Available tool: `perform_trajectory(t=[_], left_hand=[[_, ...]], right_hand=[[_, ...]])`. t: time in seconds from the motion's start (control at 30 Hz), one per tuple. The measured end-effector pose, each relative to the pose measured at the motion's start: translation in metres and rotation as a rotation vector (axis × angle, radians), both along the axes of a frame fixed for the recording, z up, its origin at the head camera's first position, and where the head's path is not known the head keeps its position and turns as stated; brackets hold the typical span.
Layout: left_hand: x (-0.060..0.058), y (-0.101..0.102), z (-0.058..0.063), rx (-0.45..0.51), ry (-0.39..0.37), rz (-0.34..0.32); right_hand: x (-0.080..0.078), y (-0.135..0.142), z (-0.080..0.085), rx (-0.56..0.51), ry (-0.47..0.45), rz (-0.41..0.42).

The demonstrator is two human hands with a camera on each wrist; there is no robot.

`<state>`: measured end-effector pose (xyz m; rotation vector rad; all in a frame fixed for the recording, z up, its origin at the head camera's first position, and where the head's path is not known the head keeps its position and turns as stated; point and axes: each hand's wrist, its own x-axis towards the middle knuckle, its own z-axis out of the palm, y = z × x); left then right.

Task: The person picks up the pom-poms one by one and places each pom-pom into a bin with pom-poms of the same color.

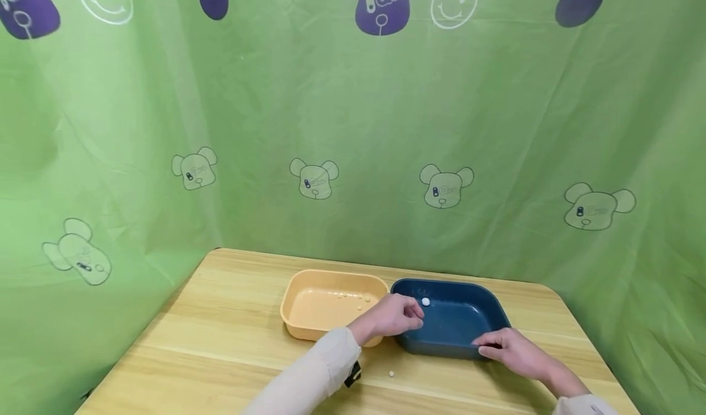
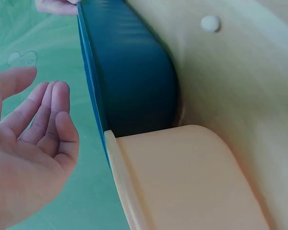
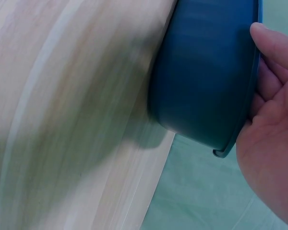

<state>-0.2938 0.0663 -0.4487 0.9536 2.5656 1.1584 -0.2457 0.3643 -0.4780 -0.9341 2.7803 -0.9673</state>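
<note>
My left hand [image 1: 393, 315] hangs over the place where the two basins meet, fingers loosely bent. In the left wrist view the palm and fingers [image 2: 60, 98] hold nothing. A small white ball [image 1: 426, 302] shows against the inside of the dark blue basin [image 1: 449, 335], just past the left fingertips. My right hand [image 1: 515, 352] grips that basin's near right rim, with the thumb [image 3: 273, 43] and the fingers on opposite sides of the wall. To the left stands a pale orange basin [image 1: 309, 328], with several small pale balls [image 1: 345, 295] on its floor.
Another small white ball [image 1: 391, 374] lies on the wooden table [image 1: 220, 335] in front of the basins. Behind the table hangs a green curtain [image 1: 364, 114] with printed bear heads. The table's right edge runs close by the right forearm.
</note>
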Motion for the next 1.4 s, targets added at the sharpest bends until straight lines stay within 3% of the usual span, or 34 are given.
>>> perform_trajectory(t=[0.17, 0.33, 0.53, 0.9, 1.03, 1.4], left_hand=[[0.014, -0.015, -0.005, 0.020, -0.004, -0.061], [0.025, -0.026, -0.015, -0.030, 0.035, -0.113], [0.032, -0.035, -0.025, -0.118, 0.105, -0.129], [0.047, -0.047, -0.039, -0.228, 0.163, -0.151], [0.049, -0.048, -0.047, -0.275, 0.217, -0.160], [0.044, -0.046, -0.060, -0.366, 0.256, -0.128]], right_hand=[[0.001, 0.001, -0.001, -0.001, 0.005, -0.001], [0.000, 0.002, -0.002, 0.005, 0.016, -0.001], [0.000, 0.002, -0.003, -0.004, 0.029, 0.007], [-0.001, 0.000, -0.002, 0.004, 0.028, 0.007], [0.000, 0.000, -0.001, 0.006, 0.018, 0.005], [-0.001, 0.000, -0.002, 0.013, 0.045, 0.006]])
